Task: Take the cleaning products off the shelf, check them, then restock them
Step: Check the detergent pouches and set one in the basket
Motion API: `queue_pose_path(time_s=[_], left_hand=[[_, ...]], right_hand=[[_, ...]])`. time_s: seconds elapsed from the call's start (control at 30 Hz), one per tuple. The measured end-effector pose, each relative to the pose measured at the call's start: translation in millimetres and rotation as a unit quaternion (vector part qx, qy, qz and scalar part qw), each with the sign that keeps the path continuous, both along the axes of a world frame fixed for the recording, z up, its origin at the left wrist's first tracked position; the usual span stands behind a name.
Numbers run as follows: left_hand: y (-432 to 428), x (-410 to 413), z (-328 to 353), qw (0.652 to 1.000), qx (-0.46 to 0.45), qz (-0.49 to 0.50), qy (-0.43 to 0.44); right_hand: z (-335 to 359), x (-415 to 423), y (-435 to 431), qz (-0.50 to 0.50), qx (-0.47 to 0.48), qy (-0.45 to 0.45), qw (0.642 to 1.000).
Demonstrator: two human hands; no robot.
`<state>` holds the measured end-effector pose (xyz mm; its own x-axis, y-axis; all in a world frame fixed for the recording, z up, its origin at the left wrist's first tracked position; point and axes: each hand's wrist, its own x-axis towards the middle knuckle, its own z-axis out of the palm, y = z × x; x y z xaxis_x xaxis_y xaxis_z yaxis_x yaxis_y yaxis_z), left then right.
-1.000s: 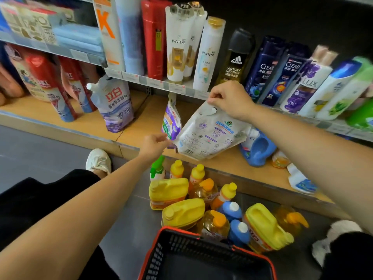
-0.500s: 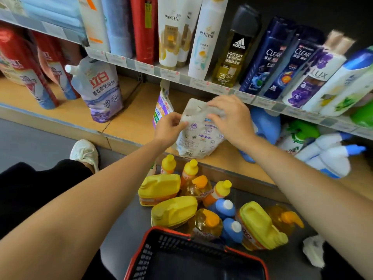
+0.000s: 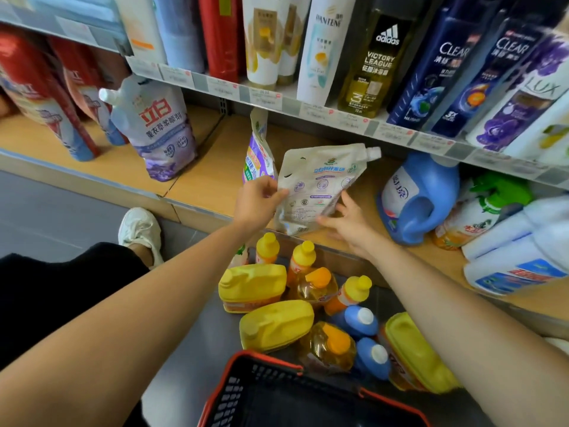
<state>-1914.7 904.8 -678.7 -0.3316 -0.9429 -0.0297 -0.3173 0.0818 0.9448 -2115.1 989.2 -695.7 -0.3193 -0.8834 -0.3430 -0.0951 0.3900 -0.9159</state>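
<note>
A white refill pouch (image 3: pixel 320 186) with its spout at the top right stands nearly upright on the wooden bottom shelf (image 3: pixel 209 180). My left hand (image 3: pixel 255 201) pinches the pouch's left edge. My right hand (image 3: pixel 348 223) sits at the pouch's lower right corner with fingers spread, touching it without gripping. Just behind the pouch leans a purple and white pouch (image 3: pixel 257 155). A lavender pouch (image 3: pixel 157 127) stands further left on the shelf.
A blue detergent jug (image 3: pixel 415 198) and lying white bottles (image 3: pixel 517 257) fill the shelf to the right. Yellow jugs (image 3: pixel 252 286) and several orange and blue bottles crowd the floor below. A red-rimmed black basket (image 3: pixel 261 365) is nearest me. Shampoo bottles (image 3: pixel 320 50) line the upper shelf.
The white pouch went from tilted in the air to nearly upright on the shelf, spout now at top right. My right hand dropped from its top to its lower right corner.
</note>
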Motion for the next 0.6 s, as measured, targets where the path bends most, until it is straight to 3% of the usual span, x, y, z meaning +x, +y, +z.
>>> queue_pose_path(time_s=[0.17, 0.27, 0.37, 0.47, 0.6], left_hand=[[6, 9, -10, 0.987, 0.079, -0.106, 0.090], [-5, 19, -17, 0.986, 0.109, -0.003, 0.127], [-21, 26, -27, 0.989, 0.067, 0.107, 0.079], [-32, 26, -34, 0.993, 0.067, 0.071, 0.059], [-47, 20, -44, 0.993, 0.102, -0.008, 0.054]], right_hand=[[8, -3, -53, -0.097, -0.098, -0.112, 0.984], [-4, 2, -48, -0.147, -0.093, -0.043, 0.984], [-30, 16, -15, -0.092, -0.050, 0.039, 0.994], [-49, 32, -5, -0.045, -0.037, 0.030, 0.998], [-53, 47, -29, -0.066, -0.045, 0.032, 0.996]])
